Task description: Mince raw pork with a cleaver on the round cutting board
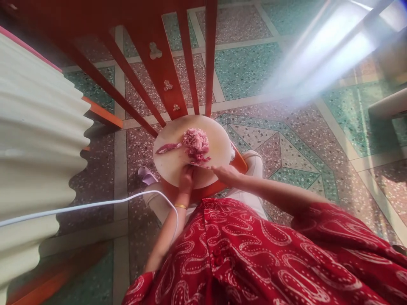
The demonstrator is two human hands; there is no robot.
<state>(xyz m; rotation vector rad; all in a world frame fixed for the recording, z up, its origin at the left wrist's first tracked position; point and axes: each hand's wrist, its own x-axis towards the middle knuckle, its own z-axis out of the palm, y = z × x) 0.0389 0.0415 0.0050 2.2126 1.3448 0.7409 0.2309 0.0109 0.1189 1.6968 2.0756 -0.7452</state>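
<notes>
A round pale cutting board (165, 167) rests on the seat of a red-brown wooden chair. On it lies a heap of pink chopped raw meat (196, 140), with a longer strip of meat (168, 148) to its left and small darker red bits at its near edge. My right hand (226, 175) is closed around the handle of a knife (200, 165), its blade pointing left across the near part of the board. My left hand (186, 180) is closed against the board just under the blade tip; whatever its fingers press on is hidden.
The slatted chair back (171, 80) rises beyond the board. At left hangs a pale wavy-edged cloth (38, 127). A white cable (127, 199) runs from the left to my left forearm. Patterned terrazzo floor (251, 63) surrounds the chair, with bright light at upper right.
</notes>
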